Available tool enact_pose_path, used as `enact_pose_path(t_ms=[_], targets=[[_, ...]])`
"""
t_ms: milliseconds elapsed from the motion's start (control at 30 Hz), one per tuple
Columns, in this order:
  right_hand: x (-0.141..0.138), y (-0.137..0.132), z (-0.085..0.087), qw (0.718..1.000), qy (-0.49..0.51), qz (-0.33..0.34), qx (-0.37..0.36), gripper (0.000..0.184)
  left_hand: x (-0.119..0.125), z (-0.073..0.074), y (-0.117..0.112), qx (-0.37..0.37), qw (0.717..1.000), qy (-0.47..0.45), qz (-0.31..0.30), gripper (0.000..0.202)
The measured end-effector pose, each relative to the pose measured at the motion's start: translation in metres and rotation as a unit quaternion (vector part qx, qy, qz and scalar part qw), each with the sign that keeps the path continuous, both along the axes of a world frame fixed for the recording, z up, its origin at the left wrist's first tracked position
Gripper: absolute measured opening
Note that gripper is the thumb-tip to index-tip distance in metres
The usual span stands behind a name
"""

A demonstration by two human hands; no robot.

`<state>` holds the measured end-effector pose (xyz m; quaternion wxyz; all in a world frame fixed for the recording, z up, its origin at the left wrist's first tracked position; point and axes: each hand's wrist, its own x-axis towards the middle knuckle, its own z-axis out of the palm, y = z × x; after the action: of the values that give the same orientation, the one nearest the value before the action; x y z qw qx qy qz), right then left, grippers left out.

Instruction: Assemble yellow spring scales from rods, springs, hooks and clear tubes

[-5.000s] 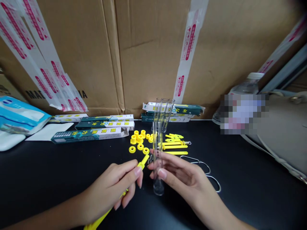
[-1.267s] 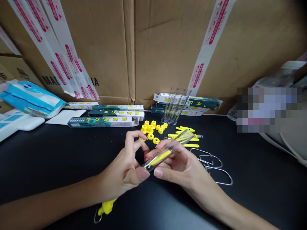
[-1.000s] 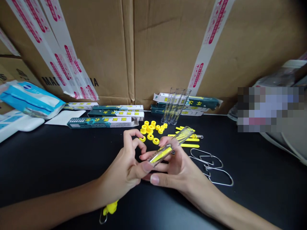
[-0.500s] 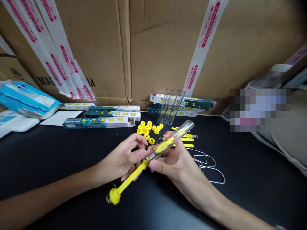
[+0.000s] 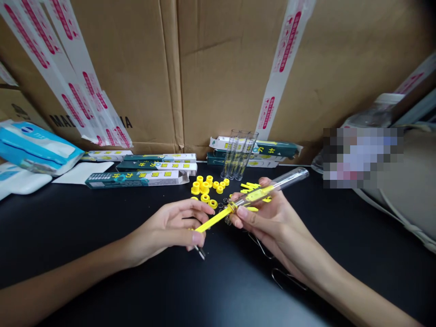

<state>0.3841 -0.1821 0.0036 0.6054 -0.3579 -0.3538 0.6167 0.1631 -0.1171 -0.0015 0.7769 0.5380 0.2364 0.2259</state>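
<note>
The right hand (image 5: 269, 218) clamps its fingers (image 5: 245, 212) on a glass tube (image 5: 282, 182) holding a yellow rod (image 5: 216, 220), while the left hand (image 5: 166, 229) closes on the rod's protruding end.

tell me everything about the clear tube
The clear tube is a straight, see-through cylinder, glass or plastic, with a rounded far end. Gripped in the right hand, it slants up and away over the black tabletop. Yellow shows inside it, and a yellow rod sticks out its near end toward the left hand.
</note>
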Motion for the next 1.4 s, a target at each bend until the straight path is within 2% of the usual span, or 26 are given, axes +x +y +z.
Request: enact_pose_path(t_ms=[100,300,500,633,867,1033,1300,1400], targets=[[0.007,0.004,-0.001,1.0,-0.008,-0.022,0.008,0.063,0.0,-0.002,0.0,-0.009,1.0,-0.007,-0.001,0.048],[0.013,0.008,0.002,0.998,-0.026,-0.062,0.011,0.059,0.005,-0.01,0.0,0.008,0.999,-0.006,0.039,0.035],[0.004,0.003,0.0,0.999,-0.038,-0.003,0.03,0.043,0.009,-0.008,-0.001,0.016,0.997,0.038,0.062,0.029],[-0.005,-0.002,-0.003,0.998,-0.032,0.03,0.046,0.04,0.009,-0.007,-0.003,0.014,0.997,0.053,0.046,0.035],[-0.027,-0.01,-0.005,0.998,-0.032,0.052,-0.01,0.044,0.008,-0.012,-0.009,0.022,0.993,0.106,0.056,0.035],[-0.031,-0.01,-0.008,0.998,-0.032,0.048,-0.023,0.047,0.009,-0.012,-0.011,0.018,0.994,0.094,0.059,0.034],[-0.028,-0.012,-0.011,0.996,0.017,0.087,-0.006,0.046,0.01,-0.012,-0.015,0.036,0.996,0.058,0.064,0.025],[-0.027,-0.012,-0.01,0.994,0.033,0.103,-0.005,0.036,0.01,-0.01,-0.016,0.047,0.994,0.057,0.076,0.024]])
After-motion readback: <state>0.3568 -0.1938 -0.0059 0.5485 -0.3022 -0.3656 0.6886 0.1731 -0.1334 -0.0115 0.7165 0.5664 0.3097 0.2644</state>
